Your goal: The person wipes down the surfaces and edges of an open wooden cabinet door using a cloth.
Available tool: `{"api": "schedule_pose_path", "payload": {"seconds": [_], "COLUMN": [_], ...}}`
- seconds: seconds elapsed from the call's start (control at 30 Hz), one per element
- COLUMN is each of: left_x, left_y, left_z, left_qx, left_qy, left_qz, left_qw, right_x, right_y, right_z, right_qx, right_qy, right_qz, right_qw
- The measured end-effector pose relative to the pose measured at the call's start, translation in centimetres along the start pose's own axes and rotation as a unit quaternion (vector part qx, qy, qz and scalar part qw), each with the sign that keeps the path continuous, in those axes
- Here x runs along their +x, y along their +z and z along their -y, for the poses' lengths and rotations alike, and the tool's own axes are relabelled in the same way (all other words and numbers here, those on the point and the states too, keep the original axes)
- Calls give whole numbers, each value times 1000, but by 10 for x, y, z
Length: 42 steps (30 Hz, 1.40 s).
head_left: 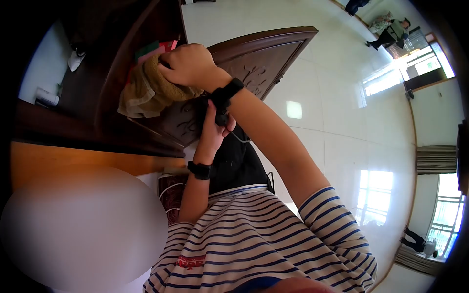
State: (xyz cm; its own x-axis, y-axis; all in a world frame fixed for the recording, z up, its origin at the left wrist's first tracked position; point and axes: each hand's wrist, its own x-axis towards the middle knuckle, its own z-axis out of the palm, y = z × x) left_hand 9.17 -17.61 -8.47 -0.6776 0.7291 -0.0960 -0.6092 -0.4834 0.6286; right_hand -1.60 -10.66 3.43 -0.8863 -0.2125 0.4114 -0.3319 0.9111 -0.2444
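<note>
My right hand [190, 63] is closed on a bunched brown cloth [146, 93] at the open front of a dark wooden cabinet [110, 88]. Its fingertips are partly hidden by the cloth. Below my right wrist, my left hand [215, 129] has its fingers round a small black object [221, 117], with a thin cable beside it. Both wrists wear black bands. Red and green items [155, 50] show behind the cloth, inside the cabinet. A carved dark door [259, 61] stands open behind my hands.
An orange-brown wooden edge [97, 158] runs along the left. Under it is a large blurred grey shape [83, 229]. Pale glossy floor tiles [312, 97] lie to the right. One person [391, 34] is far off at the upper right, another [420, 241] at the lower right.
</note>
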Motion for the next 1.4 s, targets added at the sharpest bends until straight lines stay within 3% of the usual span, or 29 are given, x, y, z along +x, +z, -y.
{"api": "schedule_pose_path", "payload": {"seconds": [0.07,0.13,0.2,0.27,0.37,0.4,0.47,0.57,0.7,0.8,0.87,1.0,1.07,1.1,1.17,1.2,1.27,1.33,1.4], "left_x": [-9,-20,-31,-39,-41,-39,-31,-14,-14,-13,-12,-30,-41,-46,-54,-51,-41,-31,-20], "left_y": [16,23,26,32,45,42,24,-15,-7,-24,-33,23,39,49,70,76,89,106,110], "left_z": [-2,-3,3,11,8,6,5,11,19,20,26,-21,-40,-45,-48,-51,-56,-55,-46], "left_qx": [108,157,205,266,291,291,230,234,252,136,248,244,511,513,674,675,719,756,839], "left_qy": [74,83,92,132,126,126,96,85,65,57,173,236,132,131,329,328,444,425,363], "left_qz": [-64,-85,-106,-196,-224,-224,-119,-73,-165,-43,-179,-193,-257,-255,-280,-277,-205,-178,-189], "left_qw": [989,980,969,934,922,922,961,966,951,988,936,921,809,809,599,600,494,466,359], "right_x": [-1,-3,0,0,-2,-3,-3,-4,-5,-5,-6,-5,-4,-4,-5,-5,-7,-8,-7], "right_y": [-1,3,6,6,12,12,12,11,11,14,15,21,21,21,19,18,17,19,21], "right_z": [-3,-4,-4,-3,-3,-2,-2,-2,-1,0,0,0,0,-1,-1,0,0,0,-1], "right_qx": [-2,1,-2,3,4,4,-4,-12,-4,-6,-13,-17,1,17,15,13,11,10,-2], "right_qy": [-10,-17,-23,-19,-25,-34,-35,-38,-41,-43,-42,-40,-46,-51,-51,-56,-54,-58,-63], "right_qz": [-4,-2,-62,-63,-101,-135,-132,-132,-139,-154,-170,-202,-207,-211,-214,-217,-218,-218,-242], "right_qw": [1000,1000,998,998,995,990,991,990,989,987,985,978,977,976,975,974,974,974,968]}}
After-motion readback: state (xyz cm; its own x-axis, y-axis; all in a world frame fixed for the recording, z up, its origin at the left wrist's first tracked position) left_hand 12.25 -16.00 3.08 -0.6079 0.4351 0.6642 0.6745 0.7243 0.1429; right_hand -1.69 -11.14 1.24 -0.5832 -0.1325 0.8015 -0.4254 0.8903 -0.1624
